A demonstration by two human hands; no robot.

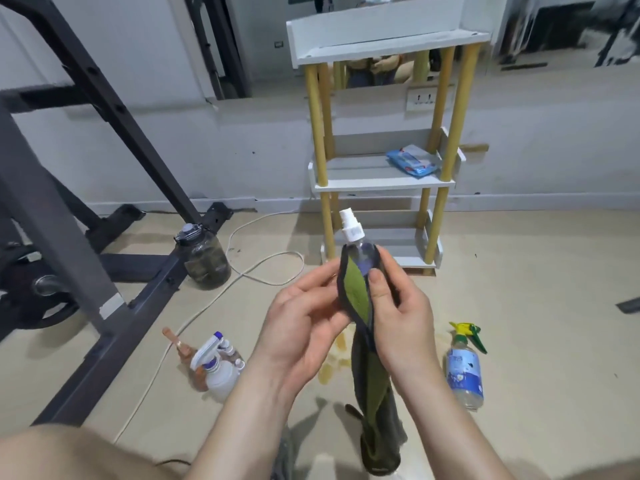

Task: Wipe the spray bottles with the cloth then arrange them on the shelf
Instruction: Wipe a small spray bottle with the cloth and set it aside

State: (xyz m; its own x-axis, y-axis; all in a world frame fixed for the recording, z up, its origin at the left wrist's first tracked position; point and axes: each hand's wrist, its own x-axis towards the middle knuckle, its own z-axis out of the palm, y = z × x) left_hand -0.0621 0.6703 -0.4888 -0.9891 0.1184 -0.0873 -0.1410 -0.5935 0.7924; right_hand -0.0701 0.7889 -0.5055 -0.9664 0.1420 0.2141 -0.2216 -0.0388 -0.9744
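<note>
Spray bottle (362, 252), wrapped in cloth (356, 296), held upright mid-air before shelf (381, 185). Right grip (398, 313) curled round it, thumb uppermost; left grip (304, 317) clasps cloth opposite. Blue packet (412, 161) on shelf's middle tier.

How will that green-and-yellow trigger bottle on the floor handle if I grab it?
The trigger bottle looks like thin clear plastic, so it probably flexes under a squeeze rather than breaking. Standing tall and narrow with a bulky head, it may tip if nudged, then roll on its round body.
</note>
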